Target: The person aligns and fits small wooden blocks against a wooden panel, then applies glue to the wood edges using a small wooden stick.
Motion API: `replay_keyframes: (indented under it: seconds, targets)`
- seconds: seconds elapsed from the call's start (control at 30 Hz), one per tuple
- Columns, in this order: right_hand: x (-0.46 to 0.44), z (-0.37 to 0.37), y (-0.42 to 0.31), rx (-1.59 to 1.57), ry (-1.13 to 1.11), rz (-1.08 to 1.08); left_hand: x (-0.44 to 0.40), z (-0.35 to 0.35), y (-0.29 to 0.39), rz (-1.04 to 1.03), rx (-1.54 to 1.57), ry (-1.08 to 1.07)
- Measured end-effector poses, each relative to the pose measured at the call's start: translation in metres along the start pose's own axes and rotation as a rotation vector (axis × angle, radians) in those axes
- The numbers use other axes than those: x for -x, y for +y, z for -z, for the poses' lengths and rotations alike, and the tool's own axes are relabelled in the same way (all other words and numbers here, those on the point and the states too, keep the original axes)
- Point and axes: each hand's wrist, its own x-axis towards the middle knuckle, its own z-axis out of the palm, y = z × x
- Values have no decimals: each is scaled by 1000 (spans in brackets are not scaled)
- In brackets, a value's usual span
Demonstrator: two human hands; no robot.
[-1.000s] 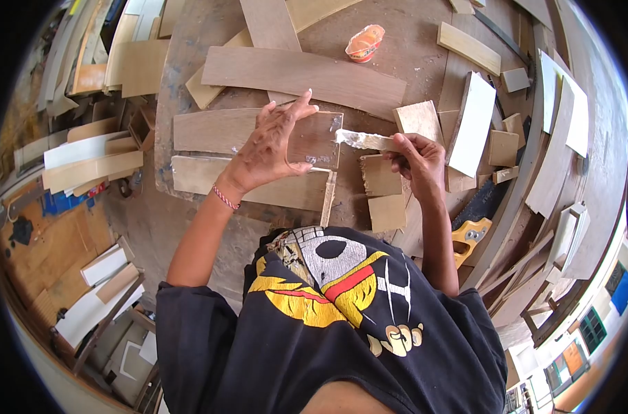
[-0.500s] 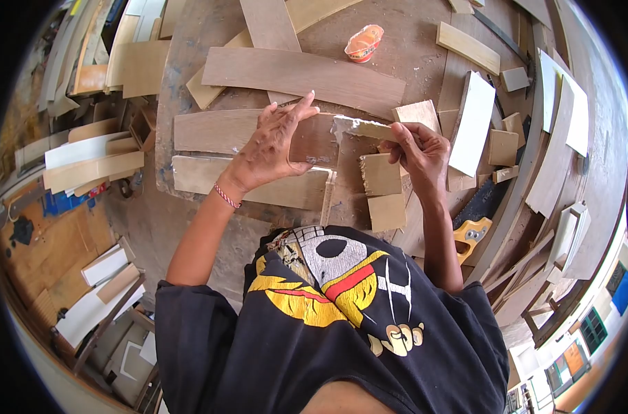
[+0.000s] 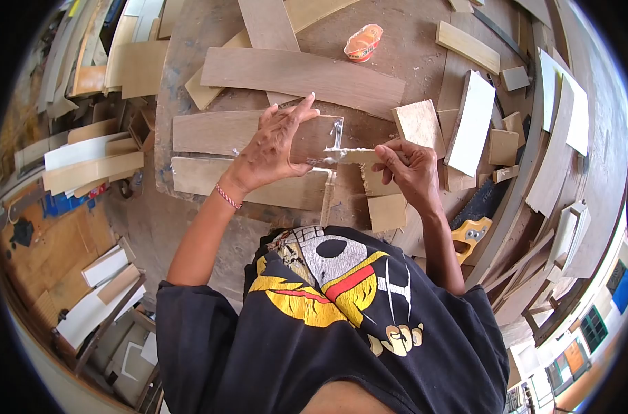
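My right hand (image 3: 412, 169) pinches a thin wooden stick (image 3: 359, 153) whose left end is coated in white paste. That end touches the right end of a brown board (image 3: 214, 131), where a white streak of paste (image 3: 338, 132) runs along the edge. Fingers spread, my left hand (image 3: 272, 138) rests over the same board near its right part. Just below lies a second, paler board (image 3: 258, 186) with a narrow strip at its right end. Above the boards stands an orange and white cup (image 3: 363, 43).
Long boards (image 3: 303, 76) cross at the top of the worktable (image 3: 210, 21). To the right are wood offcuts (image 3: 386, 212), a white panel (image 3: 471, 124) and a handsaw with a yellow handle (image 3: 470, 238). Stacked panels (image 3: 93, 165) stand at the left.
The stick in my right hand has moved down along the board's right end, and a white streak now shows on that edge. My left hand has stayed nearly in place.
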Motion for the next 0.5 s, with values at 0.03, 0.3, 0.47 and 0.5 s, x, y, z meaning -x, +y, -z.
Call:
replay_keyframes:
  seconds: [0.03,0.3,0.47,0.5]
  targets:
    - [1,1,4,-50,-12,-14,0,0,0,-1,0,0]
    - [-13,8,-2,-256,129,-56,-1,2,-1,10,11,-3]
    - [-24,0,-1,-278,141,-39,-1,3,1,18,31,-7]
    - [-25,0,-1,-287,138,-21,-1,3,1,16,41,-9]
